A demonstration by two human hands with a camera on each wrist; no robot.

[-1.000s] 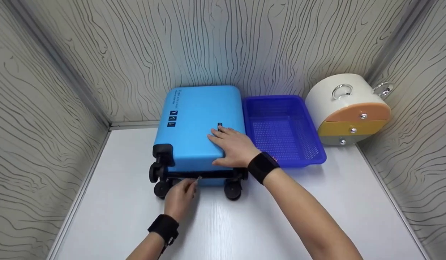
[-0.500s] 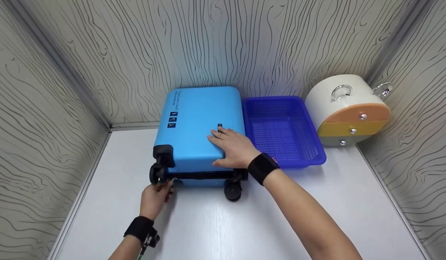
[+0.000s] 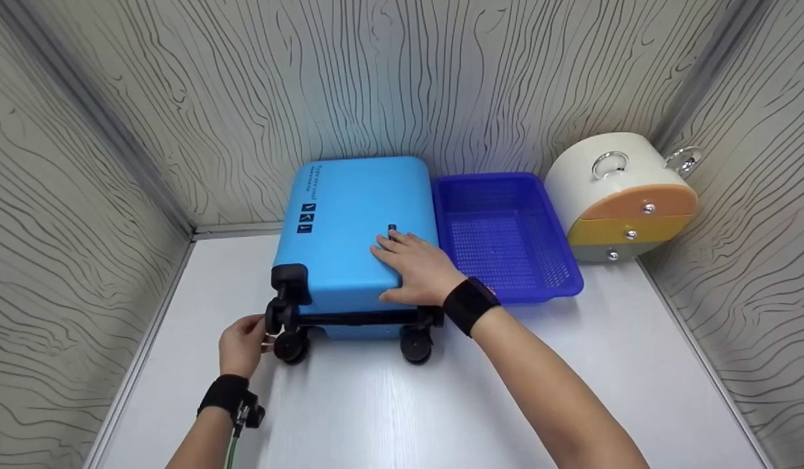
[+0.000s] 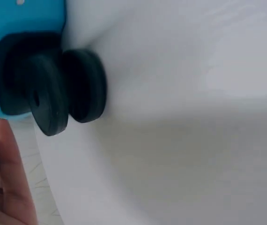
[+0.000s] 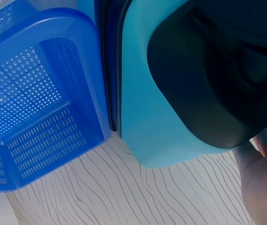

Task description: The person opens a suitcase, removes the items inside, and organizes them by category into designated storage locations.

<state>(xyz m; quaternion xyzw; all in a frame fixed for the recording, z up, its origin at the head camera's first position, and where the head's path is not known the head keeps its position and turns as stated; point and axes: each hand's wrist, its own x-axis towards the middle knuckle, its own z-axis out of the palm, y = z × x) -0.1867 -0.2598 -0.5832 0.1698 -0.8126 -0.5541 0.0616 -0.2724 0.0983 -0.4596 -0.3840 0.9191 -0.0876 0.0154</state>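
Note:
A light blue suitcase (image 3: pixel 356 254) lies flat on the white table, its black wheels (image 3: pixel 416 345) towards me. At its front left corner my left hand (image 3: pixel 241 345) is beside the wheels, thumb and forefinger brought together at the zip line. The zipper pull they pinched in the earlier frames is hidden behind the wheel. The left wrist view catches only fingers (image 4: pixel 11 168) near a twin wheel (image 4: pixel 54 93). My right hand (image 3: pixel 420 268) rests spread on the suitcase's top, near its right edge. A black zip (image 5: pixel 106 65) runs along the suitcase's side.
A blue perforated plastic basket (image 3: pixel 506 247) stands against the suitcase's right side. Farther right is a rounded cream drawer box (image 3: pixel 597 169) with orange, yellow and grey-green drawers. Wood-patterned walls (image 3: pixel 350 78) enclose the table (image 3: pixel 389 417) at the back and sides.
My left hand has slid leftward along the suitcase's front, from the middle past the left wheels to the corner. The right hand has kept its place on top.

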